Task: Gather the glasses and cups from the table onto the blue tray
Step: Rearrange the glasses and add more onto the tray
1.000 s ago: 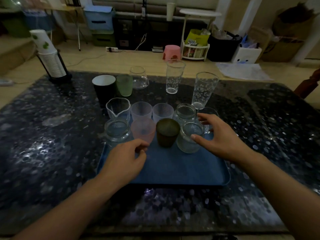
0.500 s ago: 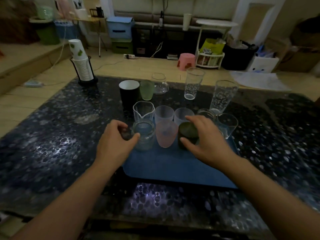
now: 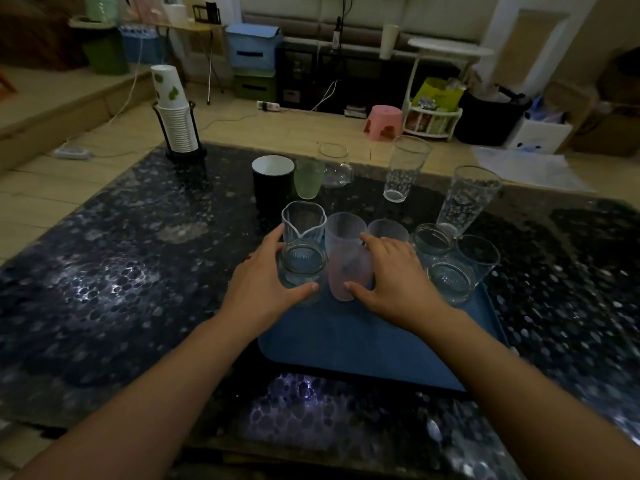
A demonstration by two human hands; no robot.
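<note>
Head: blue tray (image 3: pixel 381 344) near edge bare

Dark cup hidden under the right hand (image 3: pixel 391 275); blue tray (image 3: pixel 363 348) far edge behind cups

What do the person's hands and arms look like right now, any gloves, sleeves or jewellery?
Both the left hand and right hand are bare, no gloves. Both forearms are uncovered to the frame's bottom edge; no sleeves show. No watch, ring or bracelet is visible in this dim view.
</note>
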